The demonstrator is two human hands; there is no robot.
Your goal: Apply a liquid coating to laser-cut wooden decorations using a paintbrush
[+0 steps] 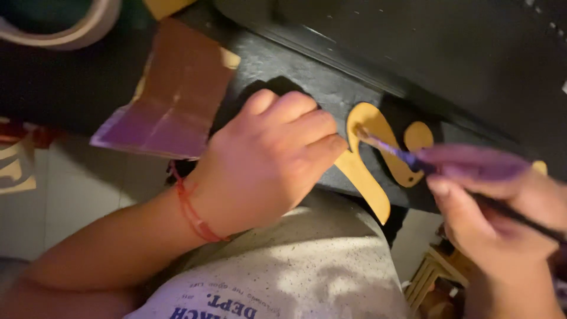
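Observation:
My left hand [269, 156] is curled over the near end of a flat yellow curved cut-out [369, 177] and holds it against a black board [307, 77] that rests across my lap. My right hand [502, 207] grips a thin dark-handled paintbrush [407, 156]. The brush tip touches the top of the cut-out's loop. A red thread is tied around my left wrist.
A folded brown and purple cardboard piece [171, 100] lies on the board's left end. A roll of pale tape [65, 29] sits at the top left. My knee in speckled white cloth [307, 254] is below. Pale floor tiles [77, 189] show at left.

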